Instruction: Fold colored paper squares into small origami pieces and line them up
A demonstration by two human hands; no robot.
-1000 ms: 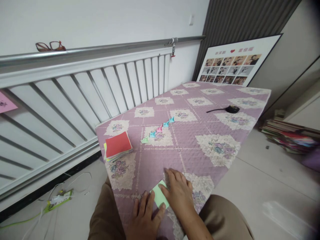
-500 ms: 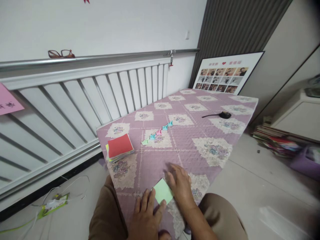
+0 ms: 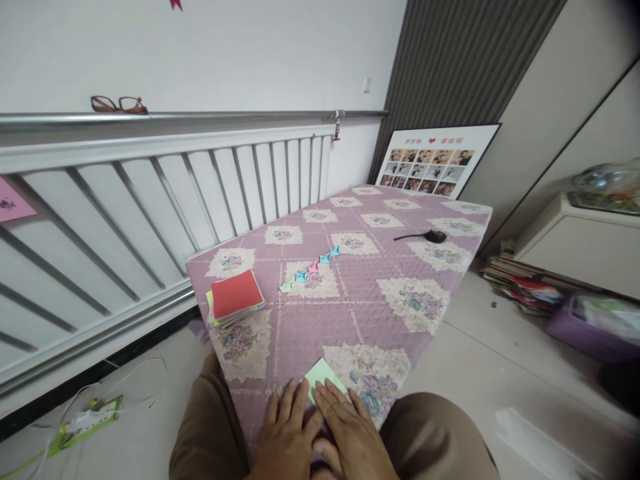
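Note:
A small light-green square of paper (image 3: 320, 371) lies flat, turned cornerwise, on the table near my lap. My right hand (image 3: 353, 427) rests on its lower right part with fingers stretched out, hiding much of the sheet. At the paper's left edge, my left hand (image 3: 289, 427) lies flat on the cloth, fingers extended. The two thumbs are close together below the paper. Farther off, several little folded paper pieces in green, blue and pink (image 3: 313, 267) form a slanting row. To the left sits a stack of coloured paper (image 3: 237, 294) with a red sheet on top.
The purple patterned tablecloth (image 3: 310, 327) covers the table. A black corded object (image 3: 435, 236) lies at its far right. A white radiator (image 3: 240, 180) runs along the left, with glasses (image 3: 119, 105) on the pipe above. A power strip (image 3: 90, 421) lies on the floor.
My right hand has come down from beside the paper onto its right part, covering more of it. My left hand stays at the left edge. The view has shifted slightly.

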